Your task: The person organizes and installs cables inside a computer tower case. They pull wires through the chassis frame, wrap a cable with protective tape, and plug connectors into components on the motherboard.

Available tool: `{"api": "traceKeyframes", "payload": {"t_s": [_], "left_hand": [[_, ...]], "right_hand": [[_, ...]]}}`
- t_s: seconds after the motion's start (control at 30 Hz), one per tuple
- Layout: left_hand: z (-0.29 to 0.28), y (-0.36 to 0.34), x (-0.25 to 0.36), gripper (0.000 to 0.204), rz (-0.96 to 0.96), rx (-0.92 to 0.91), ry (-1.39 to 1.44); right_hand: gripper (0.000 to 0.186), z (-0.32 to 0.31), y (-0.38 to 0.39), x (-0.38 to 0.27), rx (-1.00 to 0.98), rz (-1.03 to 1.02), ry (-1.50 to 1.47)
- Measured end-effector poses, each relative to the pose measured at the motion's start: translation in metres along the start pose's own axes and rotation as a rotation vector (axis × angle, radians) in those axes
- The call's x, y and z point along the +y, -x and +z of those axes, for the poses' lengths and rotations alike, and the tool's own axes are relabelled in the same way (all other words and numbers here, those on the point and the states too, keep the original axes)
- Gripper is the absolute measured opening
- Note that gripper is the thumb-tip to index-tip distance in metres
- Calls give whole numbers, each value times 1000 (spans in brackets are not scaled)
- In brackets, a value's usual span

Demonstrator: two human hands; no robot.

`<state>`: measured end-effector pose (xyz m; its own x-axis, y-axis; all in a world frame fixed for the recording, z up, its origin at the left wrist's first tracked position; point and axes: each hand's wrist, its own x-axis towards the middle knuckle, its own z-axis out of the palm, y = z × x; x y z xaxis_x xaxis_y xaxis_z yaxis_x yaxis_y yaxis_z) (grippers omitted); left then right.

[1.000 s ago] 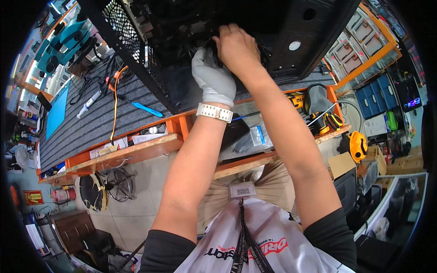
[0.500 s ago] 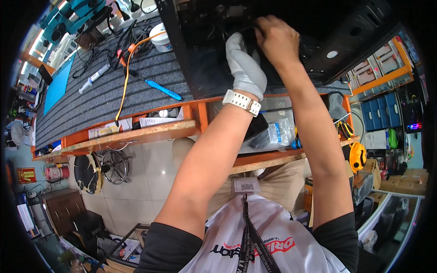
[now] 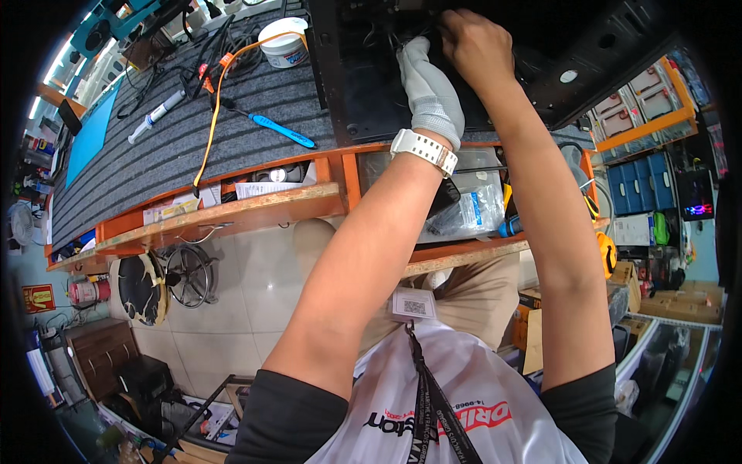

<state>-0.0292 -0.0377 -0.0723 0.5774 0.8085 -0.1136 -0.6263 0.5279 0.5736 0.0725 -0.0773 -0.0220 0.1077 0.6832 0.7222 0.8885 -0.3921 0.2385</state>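
A black metal computer case (image 3: 367, 97) lies on the bench with its inside facing up, and both my hands are in it. My left hand (image 3: 431, 93) wears a light grey glove; its fingers are drawn together and their tips are partly hidden. Thin dark cables (image 3: 392, 36) run beside those gloved fingertips. My bare right hand (image 3: 481, 50) is just to the right and slightly farther in, fingers curled inward in a closed shape. Whatever sits between the fingers of either hand is hidden in the dark interior.
On the ribbed grey mat (image 3: 263, 97) are a white tub (image 3: 284, 50), a blue-handled tool (image 3: 282, 131), a syringe (image 3: 157, 116) and an orange cable (image 3: 212, 139). Below the case, an open drawer holds clear plastic bags (image 3: 471, 210). A round stool (image 3: 141, 290) stands at left.
My view has shifted a little, so the bench sits slightly differently. Both hands reach a bit farther into the case, still close together.
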Motion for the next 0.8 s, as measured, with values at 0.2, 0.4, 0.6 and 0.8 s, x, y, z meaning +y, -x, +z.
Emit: {"api": "traceKeyframes", "payload": {"t_s": [0.2,0.4,0.6,0.8], "left_hand": [[7,9,7,48,1,-20,-22],[4,14,16,50,-15,-81,182],[12,17,22,45,47,-186,276],[25,32,21,46,17,-180,233]], "right_hand": [[34,-9,8,-9,4,190,-104],[48,-35,-2,-37,-103,699,-373],[38,-20,-1,-42,-3,627,-221],[37,0,7,-36,110,475,-113]]}}
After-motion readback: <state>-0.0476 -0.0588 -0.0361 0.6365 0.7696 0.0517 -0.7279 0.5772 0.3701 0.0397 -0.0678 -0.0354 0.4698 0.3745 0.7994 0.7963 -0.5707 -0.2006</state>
